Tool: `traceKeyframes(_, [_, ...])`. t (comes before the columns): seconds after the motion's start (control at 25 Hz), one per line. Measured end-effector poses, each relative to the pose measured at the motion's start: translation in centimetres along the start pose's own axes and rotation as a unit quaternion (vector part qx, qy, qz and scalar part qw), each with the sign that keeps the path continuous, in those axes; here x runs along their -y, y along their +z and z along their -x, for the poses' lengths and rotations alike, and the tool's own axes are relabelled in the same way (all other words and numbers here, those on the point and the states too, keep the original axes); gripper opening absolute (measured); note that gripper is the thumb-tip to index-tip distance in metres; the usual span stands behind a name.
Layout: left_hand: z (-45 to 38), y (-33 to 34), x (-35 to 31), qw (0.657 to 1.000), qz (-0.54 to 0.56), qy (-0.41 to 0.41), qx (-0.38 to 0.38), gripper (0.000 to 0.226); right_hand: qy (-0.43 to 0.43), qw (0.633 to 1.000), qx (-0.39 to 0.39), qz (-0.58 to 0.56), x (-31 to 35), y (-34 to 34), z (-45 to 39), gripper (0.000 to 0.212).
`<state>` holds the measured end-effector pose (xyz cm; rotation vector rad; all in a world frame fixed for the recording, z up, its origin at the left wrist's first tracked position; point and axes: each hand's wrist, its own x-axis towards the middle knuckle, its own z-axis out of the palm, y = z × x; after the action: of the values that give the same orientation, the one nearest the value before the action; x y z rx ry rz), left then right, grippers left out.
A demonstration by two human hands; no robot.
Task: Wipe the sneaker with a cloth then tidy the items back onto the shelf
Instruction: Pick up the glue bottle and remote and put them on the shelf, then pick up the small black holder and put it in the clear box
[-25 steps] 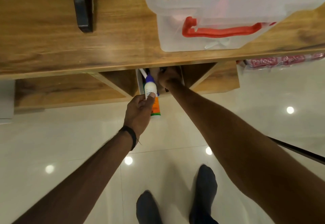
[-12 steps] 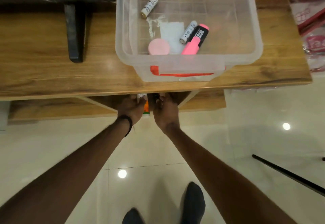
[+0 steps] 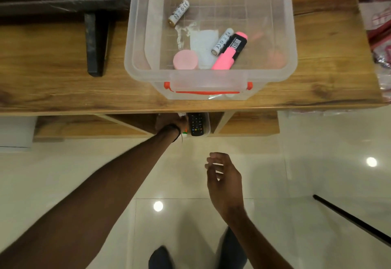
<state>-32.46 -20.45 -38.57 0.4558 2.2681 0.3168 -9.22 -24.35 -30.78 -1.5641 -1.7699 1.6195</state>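
My left hand (image 3: 172, 123) reaches into the lower shelf compartment (image 3: 135, 123) under the wooden top (image 3: 63, 82). It holds a white bottle with an orange label (image 3: 185, 133), of which only the ends show beside the hand; the fingers are mostly hidden by the top's edge. A black remote control (image 3: 196, 124) lies right of the bottle in a small clear tray (image 3: 207, 125). My right hand (image 3: 224, 176) hangs over the floor with loosely curled fingers and holds nothing. No sneaker or cloth is in view.
A clear plastic bin (image 3: 283, 36) with a red handle stands on the wooden top, holding two batteries, a pink highlighter (image 3: 229, 54) and a pink cap. A black stand (image 3: 95, 42) is at the left. A black rod (image 3: 351, 219) lies on the glossy tiled floor at right.
My right hand has come out of the shelf compartment and back over the floor, leaving the remote in the tray. My left hand has pushed the bottle deeper under the top.
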Motion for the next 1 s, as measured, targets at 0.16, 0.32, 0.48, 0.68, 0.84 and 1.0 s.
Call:
traceKeyframes(0.16, [0.4, 0.2, -0.8, 1.0, -0.023, 0.004, -0.007, 0.058, -0.007, 1.0, -0.001, 0.008, -0.1, -0.7, -1.0, 0.034])
traceKeyframes(0.32, [5.2, -0.5, -1.7, 0.988, -0.08, 0.072, -0.112, 0.038, -0.01, 0.999, 0.001, 0.036, 0.4, -1.0, -1.3, 0.028])
traceKeyframes(0.48, [12.9, -0.9, 1.4, 0.972, -0.066, 0.196, -0.111, 0.04, -0.008, 0.988, 0.037, 0.149, 1.8, -2.8, 0.8, 0.04])
traceKeyframes(0.68, [26.2, -1.8, 3.0, 0.894, -0.224, 0.384, -0.064, 0.051, -0.012, 0.955, 0.047, 0.292, 5.8, -11.2, 5.0, 0.069])
traceKeyframes(0.84, [33.1, -3.6, -4.7, 0.826, -0.253, 0.503, -0.035, 0.057, -0.043, 0.95, -0.027, 0.308, 11.1, -19.7, 7.9, 0.073])
traceKeyframes(1.0, [38.8, -6.7, -18.3, 0.775, -0.26, 0.575, -0.027, 0.061, -0.062, 0.944, -0.13, 0.296, 17.8, -28.9, 10.2, 0.071])
